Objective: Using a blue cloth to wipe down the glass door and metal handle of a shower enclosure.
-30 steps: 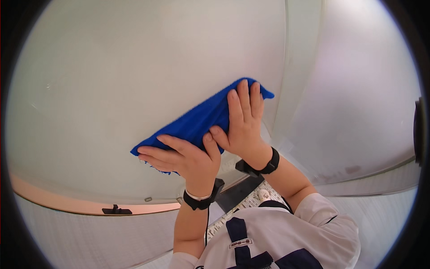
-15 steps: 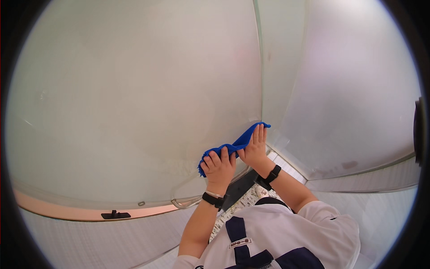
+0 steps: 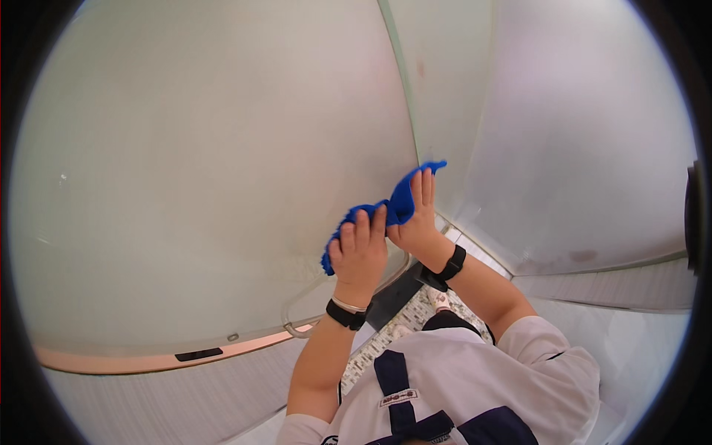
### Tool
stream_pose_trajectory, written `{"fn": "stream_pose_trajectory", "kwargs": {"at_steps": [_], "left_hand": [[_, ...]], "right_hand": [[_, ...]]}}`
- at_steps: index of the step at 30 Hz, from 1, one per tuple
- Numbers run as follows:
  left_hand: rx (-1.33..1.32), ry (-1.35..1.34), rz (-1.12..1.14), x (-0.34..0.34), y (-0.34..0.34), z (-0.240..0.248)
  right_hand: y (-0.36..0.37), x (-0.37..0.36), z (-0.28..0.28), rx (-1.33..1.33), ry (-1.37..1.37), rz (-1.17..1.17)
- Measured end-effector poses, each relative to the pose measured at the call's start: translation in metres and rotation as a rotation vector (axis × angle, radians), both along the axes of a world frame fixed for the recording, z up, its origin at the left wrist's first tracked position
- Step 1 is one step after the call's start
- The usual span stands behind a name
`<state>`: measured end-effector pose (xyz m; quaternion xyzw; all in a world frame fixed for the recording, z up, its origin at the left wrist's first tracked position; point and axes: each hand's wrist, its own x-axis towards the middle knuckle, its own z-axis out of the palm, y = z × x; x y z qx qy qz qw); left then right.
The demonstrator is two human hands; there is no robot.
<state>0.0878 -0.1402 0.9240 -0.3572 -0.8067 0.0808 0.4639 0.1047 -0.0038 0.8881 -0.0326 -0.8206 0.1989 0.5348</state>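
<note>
**Blue cloth pressed flat against a frosted glass panel**

Both hands hold a bright blue cloth (image 3: 397,208) against a pale, frosted glass panel (image 3: 208,193), close to the vertical seam (image 3: 404,104) where it meets a second panel (image 3: 578,148). The cloth is bunched and folded — a nubby, soft-looking fabric, deep blue all over, with one corner poking up past the fingertips on the right and a ragged edge hanging down at the lower left.

The left hand (image 3: 358,256) lies on the cloth's lower part, fingers (image 3: 363,226) straight and close together, pressing rather than gripping. The right hand (image 3: 417,219) covers the upper part, its fingers likewise straight and together, flat on the fabric. Each wrist carries a black band — the left one also a thin pale bracelet. A curved metal handle (image 3: 311,308) sits just below the left hand.
</note>
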Motion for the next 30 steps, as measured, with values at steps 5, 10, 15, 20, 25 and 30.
{"fn": "stream_pose_trajectory", "kwargs": {"at_steps": [5, 10, 15, 20, 25, 30], "left_hand": [[-0.299, 0.040, -0.015, 0.000, -0.008, -0.073], [-0.597, -0.129, -0.002, 0.005, -0.011, -0.104], [-0.741, -0.299, -0.024, 0.002, -0.020, -0.118], [-0.581, -0.253, -0.067, 0.002, -0.022, -0.111], [-0.440, -0.144, -0.071, 0.005, -0.016, -0.079], [-0.149, -0.147, -0.062, 0.005, 0.010, -0.039]], "right_hand": [[-0.003, 0.021, -0.096, -0.026, -0.246, 0.013], [-0.018, 0.046, -0.122, -0.119, -0.572, 0.006], [-0.039, 0.052, -0.126, -0.465, -0.622, 0.149], [-0.053, 0.041, -0.115, -0.640, -0.488, 0.169], [-0.019, 0.032, -0.067, -0.295, -0.297, 0.076], [0.011, 0.013, -0.031, -0.114, -0.070, 0.138]]}}
